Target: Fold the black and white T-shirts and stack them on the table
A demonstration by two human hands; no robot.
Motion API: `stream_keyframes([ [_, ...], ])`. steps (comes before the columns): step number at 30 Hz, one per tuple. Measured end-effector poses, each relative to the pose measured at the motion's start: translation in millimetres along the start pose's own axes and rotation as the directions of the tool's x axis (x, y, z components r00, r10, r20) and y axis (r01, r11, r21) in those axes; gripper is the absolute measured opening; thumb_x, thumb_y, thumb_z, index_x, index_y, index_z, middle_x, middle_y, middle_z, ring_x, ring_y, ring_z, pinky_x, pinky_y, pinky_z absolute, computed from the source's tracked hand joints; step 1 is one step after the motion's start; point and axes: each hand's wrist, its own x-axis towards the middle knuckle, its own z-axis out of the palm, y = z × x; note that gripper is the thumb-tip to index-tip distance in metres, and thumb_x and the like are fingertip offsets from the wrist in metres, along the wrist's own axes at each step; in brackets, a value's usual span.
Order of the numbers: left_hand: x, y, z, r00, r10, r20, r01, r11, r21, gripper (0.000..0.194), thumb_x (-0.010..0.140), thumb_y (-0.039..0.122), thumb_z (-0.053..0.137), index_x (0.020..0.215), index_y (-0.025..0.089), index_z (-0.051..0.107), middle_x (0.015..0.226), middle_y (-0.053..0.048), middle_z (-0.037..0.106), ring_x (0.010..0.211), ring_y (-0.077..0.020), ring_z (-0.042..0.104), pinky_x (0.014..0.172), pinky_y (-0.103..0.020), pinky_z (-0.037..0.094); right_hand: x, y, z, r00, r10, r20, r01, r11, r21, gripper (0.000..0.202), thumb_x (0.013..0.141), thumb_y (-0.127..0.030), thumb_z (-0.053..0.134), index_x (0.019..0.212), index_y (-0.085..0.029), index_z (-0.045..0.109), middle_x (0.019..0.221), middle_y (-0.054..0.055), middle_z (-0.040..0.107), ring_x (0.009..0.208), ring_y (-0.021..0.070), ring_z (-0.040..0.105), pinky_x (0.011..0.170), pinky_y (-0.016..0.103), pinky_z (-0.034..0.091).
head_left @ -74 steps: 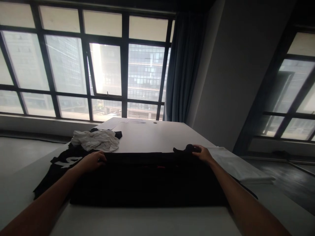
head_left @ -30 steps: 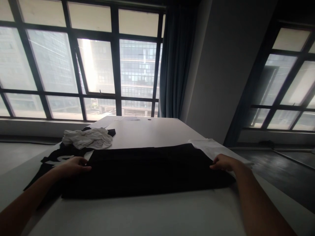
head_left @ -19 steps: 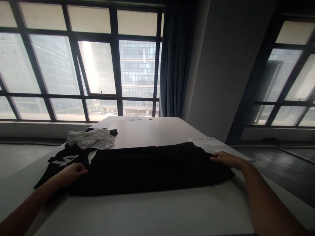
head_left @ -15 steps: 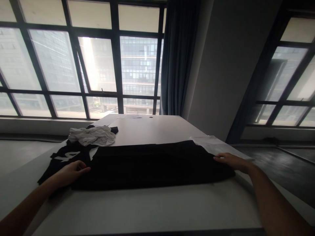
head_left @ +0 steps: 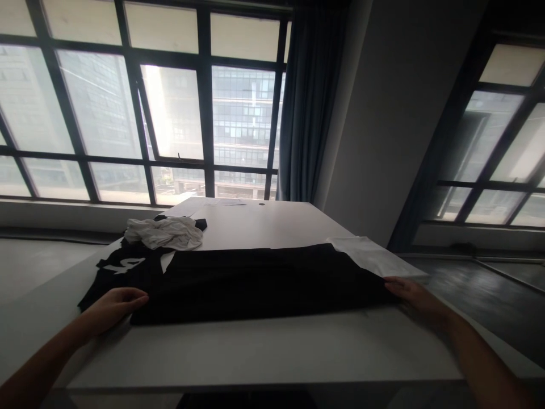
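A black garment (head_left: 264, 284) lies spread in a long, folded strip across the white table (head_left: 255, 355); its exact kind is hard to make out in the dim light. At its left end my left hand (head_left: 113, 307) pinches the edge between thumb and fingers. My right hand (head_left: 415, 292) is closed on the opposite end, at the right corner. Just beyond my left hand is a black cloth with a white print (head_left: 125, 265). A crumpled white cloth (head_left: 166, 233) rests on top of that pile.
Behind the garment's right end lies a flat white cloth (head_left: 370, 255). Papers (head_left: 223, 202) and a round dark hole (head_left: 261, 204) are at the table's far end. Beyond stand windows, a blue curtain (head_left: 306, 113) and a grey pillar (head_left: 374, 125).
My right hand has shifted right and slightly down along the garment's end. My left hand's fingers have moved slightly left. The view has tilted, and the table's front edge shows more.
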Motion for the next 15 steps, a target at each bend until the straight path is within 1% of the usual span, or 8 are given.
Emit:
stream_keyframes([
  [2, -4, 2, 2.8, 0.999, -0.009, 0.042, 0.013, 0.995, -0.102, 0.075, 0.042, 0.080, 0.065, 0.084, 0.019, 0.072, 0.089, -0.009, 0.075, 0.090, -0.0308, 0.070, 0.081, -0.037, 0.055, 1, 4, 1, 0.999, 0.002, 0.040, -0.003, 1.000, 0.015, 0.056, 0.059, -0.059, 0.074, 0.101, -0.023, 0.069, 0.104, 0.013, 0.075, 0.106, 0.0361, 0.068, 0.088, 0.041, 0.057],
  [3, -5, 2, 4.9, 0.999, -0.014, 0.042, 0.020, 0.990, -0.137, 0.075, 0.039, 0.079, 0.068, 0.086, 0.019, 0.072, 0.088, -0.009, 0.075, 0.089, -0.0311, 0.070, 0.079, -0.037, 0.056, 2, 5, 1, 0.999, 0.001, 0.051, -0.001, 1.000, 0.001, 0.056, 0.059, -0.059, 0.074, 0.102, -0.023, 0.069, 0.101, 0.013, 0.076, 0.105, 0.0361, 0.069, 0.088, 0.041, 0.057],
  [6, -5, -2, 12.8, 1.000, -0.023, -0.015, 0.020, 0.983, -0.181, 0.077, 0.037, 0.075, 0.073, 0.093, 0.022, 0.070, 0.084, -0.007, 0.073, 0.085, -0.0309, 0.070, 0.072, -0.038, 0.057, 2, 6, 0, 0.999, -0.014, 0.033, 0.015, 0.999, -0.051, 0.056, 0.059, -0.058, 0.073, 0.102, -0.023, 0.067, 0.095, 0.013, 0.077, 0.103, 0.0373, 0.069, 0.090, 0.042, 0.056],
  [8, -1, -10, 17.4, 0.999, -0.017, -0.044, 0.008, 0.980, -0.198, 0.078, 0.039, 0.076, 0.072, 0.096, 0.022, 0.069, 0.082, -0.006, 0.071, 0.084, -0.0308, 0.070, 0.069, -0.037, 0.057, 0, 6, -2, 1.000, -0.030, -0.001, 0.030, 0.999, -0.044, 0.057, 0.061, -0.058, 0.071, 0.105, -0.023, 0.066, 0.098, 0.013, 0.076, 0.106, 0.0373, 0.068, 0.093, 0.043, 0.055],
  [11, 6, -29, 19.3, 0.998, -0.032, -0.050, 0.020, 0.973, -0.230, 0.084, 0.044, 0.079, 0.067, 0.105, 0.022, 0.066, 0.090, -0.007, 0.073, 0.088, -0.0312, 0.070, 0.070, -0.037, 0.057, -6, 6, -4, 0.993, -0.065, -0.096, 0.065, 0.998, -0.010, 0.055, 0.067, -0.061, 0.064, 0.109, -0.025, 0.064, 0.104, 0.013, 0.075, 0.110, 0.0365, 0.066, 0.094, 0.043, 0.055],
  [13, 9, -42, 17.6, 0.998, -0.050, -0.039, 0.040, 0.971, -0.234, 0.090, 0.046, 0.082, 0.063, 0.114, 0.022, 0.062, 0.097, -0.008, 0.073, 0.090, -0.0321, 0.070, 0.069, -0.038, 0.057, -11, 5, -4, 0.987, -0.064, -0.144, 0.064, 0.998, 0.000, 0.053, 0.070, -0.063, 0.060, 0.108, -0.025, 0.063, 0.104, 0.013, 0.075, 0.108, 0.0366, 0.067, 0.093, 0.045, 0.056],
  [15, 10, -52, 15.8, 0.999, -0.024, -0.041, 0.018, 0.990, -0.139, 0.092, 0.051, 0.084, 0.057, 0.121, 0.024, 0.059, 0.095, -0.007, 0.073, 0.089, -0.0318, 0.070, 0.067, -0.038, 0.057, -15, 2, -3, 0.988, -0.056, -0.143, 0.055, 0.998, -0.014, 0.052, 0.069, -0.063, 0.061, 0.105, -0.025, 0.065, 0.103, 0.013, 0.075, 0.107, 0.0369, 0.067, 0.092, 0.044, 0.056],
])
